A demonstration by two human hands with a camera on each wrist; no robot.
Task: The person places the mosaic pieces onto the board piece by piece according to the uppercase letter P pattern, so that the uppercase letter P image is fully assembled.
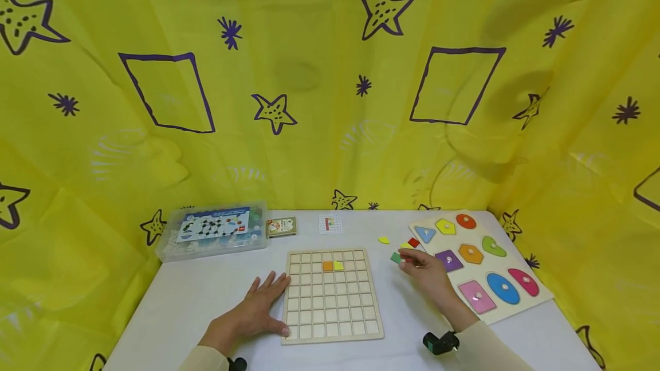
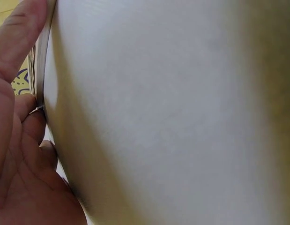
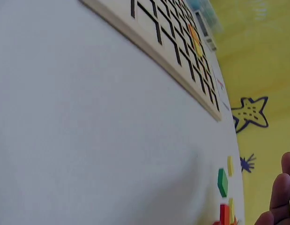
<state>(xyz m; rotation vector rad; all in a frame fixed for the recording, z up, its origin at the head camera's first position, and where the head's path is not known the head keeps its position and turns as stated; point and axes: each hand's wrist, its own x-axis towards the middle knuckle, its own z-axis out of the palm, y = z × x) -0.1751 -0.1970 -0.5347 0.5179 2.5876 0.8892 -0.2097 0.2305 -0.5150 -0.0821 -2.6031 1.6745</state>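
Note:
A wooden grid board [image 1: 375, 302] lies on the table with an orange tile [image 1: 327, 267] and a yellow tile [image 1: 338, 265] side by side in its upper cells. Fingers spread, my left hand [image 1: 255, 309] rests at the board's left edge, its thumb at the lower corner. To the right of the board, my right hand [image 1: 430, 276] hovers with loosely bent fingers over small coloured pieces. Around its fingertips are a green piece [image 3: 222, 183], a red piece [image 1: 414, 242] and a yellow piece [image 1: 384, 240]. No piece shows between the fingers in the right wrist view.
A shape puzzle board [image 1: 487, 272] with knobbed pieces lies to the right, close behind the right hand. At the back left stand a clear plastic case [image 1: 211, 231] and a small card box [image 1: 281, 227]. A patterned card [image 1: 330, 224] lies behind the grid board, before a yellow curtain [image 1: 319, 159].

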